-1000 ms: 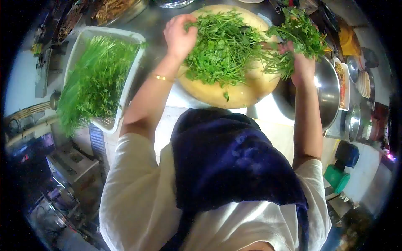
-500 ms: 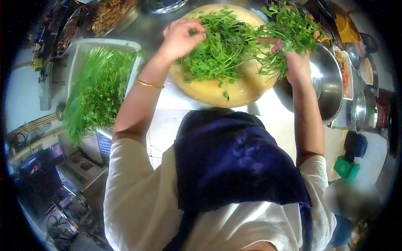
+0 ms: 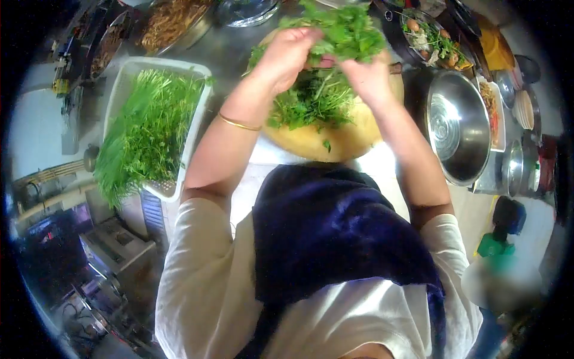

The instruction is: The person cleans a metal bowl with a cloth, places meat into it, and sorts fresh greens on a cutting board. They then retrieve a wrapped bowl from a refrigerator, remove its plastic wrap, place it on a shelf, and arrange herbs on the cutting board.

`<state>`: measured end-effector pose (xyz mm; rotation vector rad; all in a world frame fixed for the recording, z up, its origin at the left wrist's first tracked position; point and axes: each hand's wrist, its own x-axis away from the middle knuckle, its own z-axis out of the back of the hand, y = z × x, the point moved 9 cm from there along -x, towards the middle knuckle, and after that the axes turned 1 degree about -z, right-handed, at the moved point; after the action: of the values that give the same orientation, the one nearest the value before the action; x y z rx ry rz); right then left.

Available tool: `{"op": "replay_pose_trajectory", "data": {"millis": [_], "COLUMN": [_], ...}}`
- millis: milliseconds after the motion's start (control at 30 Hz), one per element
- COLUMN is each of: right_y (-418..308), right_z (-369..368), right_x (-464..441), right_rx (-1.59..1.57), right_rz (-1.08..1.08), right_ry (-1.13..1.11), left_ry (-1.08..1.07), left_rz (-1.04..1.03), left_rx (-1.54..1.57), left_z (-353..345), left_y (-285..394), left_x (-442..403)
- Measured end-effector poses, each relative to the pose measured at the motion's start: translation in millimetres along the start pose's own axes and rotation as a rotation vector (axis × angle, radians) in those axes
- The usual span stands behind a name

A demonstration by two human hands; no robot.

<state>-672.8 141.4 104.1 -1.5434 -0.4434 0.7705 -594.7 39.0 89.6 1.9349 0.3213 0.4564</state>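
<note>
Greens (image 3: 149, 119) fill the white basket (image 3: 119, 84), left of herbs (image 3: 314, 109) on the board (image 3: 356, 137).

Bench (image 3: 226, 57): grey metal, shiny. Round yellow-tan chopping board (image 3: 362, 134) sits on it at the front; on the board, a loose pile of leafy green herbs (image 3: 311, 110), plus a small green sprig (image 3: 326, 145) near the front edge. Right of board: wide round steel bowl (image 3: 463, 157), white rectangular tray (image 3: 499, 145) just beside it. Far side, left to right: metal bowl (image 3: 194, 37) of brown strips (image 3: 173, 23), shiny round dish (image 3: 251, 23), dark dish (image 3: 412, 50) holding brown egg-like rounds (image 3: 413, 25). Left: white perforated plastic basket (image 3: 198, 128); can't tell what its base rests on.
</note>
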Motion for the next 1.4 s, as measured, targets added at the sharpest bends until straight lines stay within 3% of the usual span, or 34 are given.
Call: {"op": "replay_pose_trajectory", "data": {"millis": [67, 200, 267, 300, 333, 400, 533, 567, 667, 733, 800, 867, 900, 933, 1000, 1067, 1133, 1200, 1333, 1400], "right_y": [-6.8, 21.8, 16.7, 19.2, 22.8, 21.1, 37.7, 35.7, 27.1, 24.0, 19.6, 23.7, 29.8, 36.5, 17.0, 29.6, 66.3, 67.4, 84.6, 59.0], "right_z": [30.0, 99.8, 111.7, 109.9, 111.4, 106.9, 105.8, 107.4, 107.6, 105.0, 92.9, 71.0, 62.0, 52.6, 19.0, 5.2, 26.1, 47.7, 112.5, 121.7], "right_x": [-4.7, 6.3, 22.3, 22.1, 24.8, 34.5, 39.9, 40.1, 44.1, 44.0, 40.7, 40.9, 38.0, 36.1, 40.8, 41.2, 44.8, 49.4, 66.0, 74.5], "right_rx": [0.080, -0.125, -0.111, -0.195, -0.166, -0.108, -0.159, -0.132, -0.131, -0.233, -0.321, -0.386, -0.425, -0.462, -0.482, -0.540, -0.579, -0.612, -0.618, -0.621], "right_rz": [0.120, -0.178, -0.344, -0.286, -0.288, -0.295, -0.280, -0.286, -0.307, -0.315, -0.261, -0.359, -0.307, -0.257, -0.275, -0.309, -0.329, -0.390, -0.480, -0.415], "right_ry": [0.104, 0.280, 0.390, 0.345, 0.363, 0.405, 0.338, 0.341, 0.361, 0.380, 0.379, 0.365, 0.386, 0.403, 0.437, 0.350, 0.371, 0.429, 0.518, 0.592], "left_ry": [-0.076, 0.259, 0.261, 0.246, 0.271, 0.238, 0.178, 0.193, 0.152, 0.027, -0.036, -0.020, 0.017, 0.162, 0.143, 0.117, -0.028, -0.131, 0.026, 0.257], "left_rz": [-0.080, -0.305, -0.275, -0.237, -0.576, -0.678, -0.557, -0.538, -0.357, -0.138, -0.062, -0.190, -0.343, -0.510, -0.293, -0.604, -0.535, -0.610, -0.668, -0.621], "left_rx": [-0.118, -0.496, -0.851, -0.998, -1.377, -1.523, -1.784, -1.734, -1.173, -0.506, -0.324, -0.233, -0.320, -0.599, -1.100, -1.435, -1.294, -1.166, -1.142, -1.152], "left_z": [16.8, 95.1, 117.2, 104.5, 74.6, 48.3, 63.0, 64.5, 91.5, 89.7, 64.8, 49.8, 41.3, 39.4, -11.2, -48.8, -54.2, -64.5, -20.8, 24.5], "left_y": [14.3, 25.3, -10.1, -18.4, -7.9, -16.2, -42.5, -31.5, -16.4, -19.7, 1.7, 6.1, 8.5, 4.1, 7.5, -10.6, -25.7, -43.1, -49.3, -58.5], "left_x": [-0.6, -3.0, -5.1, 3.9, 22.0, 23.9, -14.4, -17.6, -40.4, -41.1, -25.8, -20.8, -18.3, -15.4, 17.4, 32.8, 40.1, 61.3, 98.6, 113.3]}}
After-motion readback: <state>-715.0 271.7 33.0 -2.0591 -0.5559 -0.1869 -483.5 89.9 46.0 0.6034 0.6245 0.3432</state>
